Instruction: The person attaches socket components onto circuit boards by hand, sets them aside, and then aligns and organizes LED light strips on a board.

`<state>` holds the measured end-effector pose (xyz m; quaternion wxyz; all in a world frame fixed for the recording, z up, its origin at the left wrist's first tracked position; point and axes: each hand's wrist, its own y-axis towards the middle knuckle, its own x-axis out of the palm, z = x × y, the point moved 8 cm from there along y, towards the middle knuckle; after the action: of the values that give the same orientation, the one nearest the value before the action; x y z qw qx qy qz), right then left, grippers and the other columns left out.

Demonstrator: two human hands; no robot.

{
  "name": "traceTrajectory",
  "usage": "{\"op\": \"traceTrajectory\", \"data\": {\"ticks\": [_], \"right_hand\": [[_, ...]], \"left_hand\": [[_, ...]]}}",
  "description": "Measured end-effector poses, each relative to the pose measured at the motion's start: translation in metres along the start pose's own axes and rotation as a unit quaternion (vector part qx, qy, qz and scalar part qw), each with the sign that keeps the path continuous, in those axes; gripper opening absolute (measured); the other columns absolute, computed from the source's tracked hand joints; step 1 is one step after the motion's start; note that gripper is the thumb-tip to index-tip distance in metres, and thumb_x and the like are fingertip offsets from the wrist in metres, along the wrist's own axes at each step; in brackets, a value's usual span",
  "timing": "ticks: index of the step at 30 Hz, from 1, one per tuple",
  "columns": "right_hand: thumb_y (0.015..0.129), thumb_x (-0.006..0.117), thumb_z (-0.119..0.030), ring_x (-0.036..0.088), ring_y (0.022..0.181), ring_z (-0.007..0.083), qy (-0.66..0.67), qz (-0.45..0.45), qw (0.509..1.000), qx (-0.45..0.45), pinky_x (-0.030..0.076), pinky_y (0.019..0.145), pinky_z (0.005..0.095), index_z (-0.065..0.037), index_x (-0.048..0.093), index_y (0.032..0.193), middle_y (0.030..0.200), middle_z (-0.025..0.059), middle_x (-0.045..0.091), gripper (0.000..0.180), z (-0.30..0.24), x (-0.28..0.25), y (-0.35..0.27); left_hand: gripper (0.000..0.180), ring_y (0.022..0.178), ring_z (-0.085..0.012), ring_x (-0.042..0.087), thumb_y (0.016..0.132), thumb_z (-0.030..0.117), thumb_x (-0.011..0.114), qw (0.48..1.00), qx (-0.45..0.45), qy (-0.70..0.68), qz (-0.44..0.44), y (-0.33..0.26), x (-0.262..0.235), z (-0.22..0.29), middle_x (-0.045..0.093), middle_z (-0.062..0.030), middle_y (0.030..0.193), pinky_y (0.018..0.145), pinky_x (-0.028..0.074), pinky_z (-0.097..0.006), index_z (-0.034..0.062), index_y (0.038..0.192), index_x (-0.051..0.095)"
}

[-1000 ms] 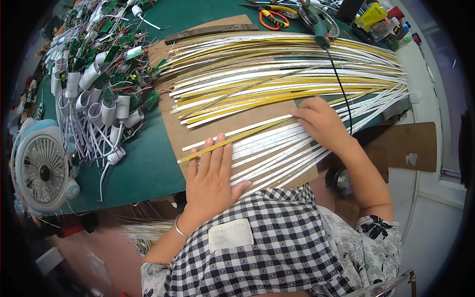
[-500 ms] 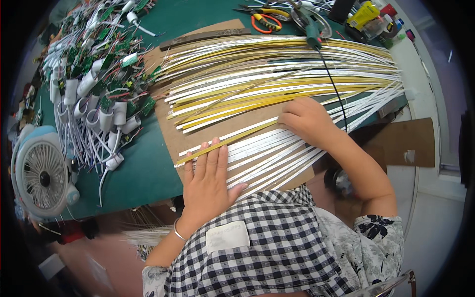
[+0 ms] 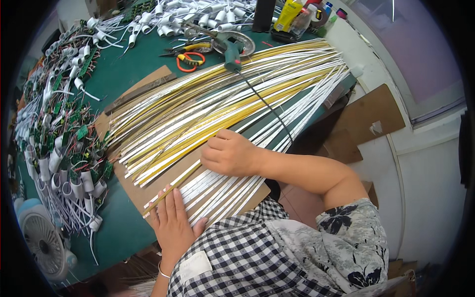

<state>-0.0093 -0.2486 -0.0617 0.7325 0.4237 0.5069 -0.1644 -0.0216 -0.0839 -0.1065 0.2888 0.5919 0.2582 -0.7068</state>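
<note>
Long thin strips, white and yellow, lie side by side on a brown cardboard sheet [image 3: 129, 180]. My left hand [image 3: 173, 222] rests flat on the near white strips [image 3: 213, 185], fingers stretched and slightly apart. Its fingertips touch the left end of a single yellow strip [image 3: 182, 179]. Further along that strip, my right hand [image 3: 230, 153] is closed around it, the fingertips curled under and partly hidden. Beyond my right hand lies the larger row of yellow and white strips [image 3: 198, 126], their far right ends bunched together.
A green corded tool [image 3: 231, 57] sits by a round metal dish, its black cord [image 3: 267, 105] crossing the strips. Orange-handled pliers [image 3: 190, 62] lie nearby. Wired white cylinders and green boards [image 3: 57, 158] heap at left, above a fan [image 3: 42, 242]. Bottles [image 3: 289, 17] stand at the back.
The view has swung to the right, so the bench appears turned and shifted left. My right hand has moved along the yellow strip toward my left hand, which stays flat.
</note>
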Motion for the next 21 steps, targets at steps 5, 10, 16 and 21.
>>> {"op": "traceTrajectory", "data": {"ticks": [5, 10, 16, 21], "right_hand": [[0.072, 0.057, -0.016, 0.053, 0.075, 0.0161, 0.009, 0.017, 0.998, 0.058, 0.041, 0.068, 0.0292, -0.01, 0.059, 0.075, 0.074, -0.0005, 0.054, 0.007, 0.004, -0.003, 0.002], [0.078, 0.056, -0.013, 0.057, 0.08, 0.0216, 0.112, 0.07, 0.963, 0.236, 0.043, 0.071, 0.034, -0.011, 0.062, 0.086, 0.081, 0.0028, 0.06, 0.01, 0.03, -0.016, 0.001], [0.079, 0.056, -0.013, 0.062, 0.077, 0.0236, 0.179, -0.116, 0.952, 0.218, 0.049, 0.07, 0.0386, -0.011, 0.065, 0.089, 0.083, 0.0056, 0.062, 0.014, 0.024, 0.009, 0.004], [0.082, 0.057, -0.016, 0.062, 0.082, 0.0241, 0.192, -0.142, 0.956, 0.173, 0.049, 0.071, 0.0385, -0.011, 0.066, 0.091, 0.083, 0.0057, 0.06, 0.014, 0.028, 0.024, 0.005]], "left_hand": [[0.088, 0.133, -0.0372, 0.034, 0.08, 0.056, 0.058, 0.999, 0.028, 0.018, 0.012, 0.0, 0.004, 0.0, 0.04, -0.0224, 0.142, 0.112, 0.017, -0.055, -0.0069, 0.137, 0.037], [0.089, 0.134, -0.0384, 0.032, 0.079, 0.056, 0.059, 0.999, 0.036, 0.014, 0.017, 0.001, 0.002, 0.003, 0.038, -0.0236, 0.143, 0.112, 0.015, -0.056, -0.0071, 0.138, 0.036], [0.089, 0.134, -0.0379, 0.032, 0.08, 0.056, 0.058, 1.0, 0.026, 0.013, 0.002, -0.002, 0.003, 0.002, 0.039, -0.0232, 0.142, 0.113, 0.014, -0.056, -0.0072, 0.139, 0.035], [0.089, 0.132, -0.0374, 0.033, 0.081, 0.056, 0.057, 0.999, 0.029, 0.019, 0.007, -0.001, 0.002, 0.002, 0.041, -0.0229, 0.14, 0.113, 0.013, -0.057, -0.0072, 0.138, 0.035]]}}
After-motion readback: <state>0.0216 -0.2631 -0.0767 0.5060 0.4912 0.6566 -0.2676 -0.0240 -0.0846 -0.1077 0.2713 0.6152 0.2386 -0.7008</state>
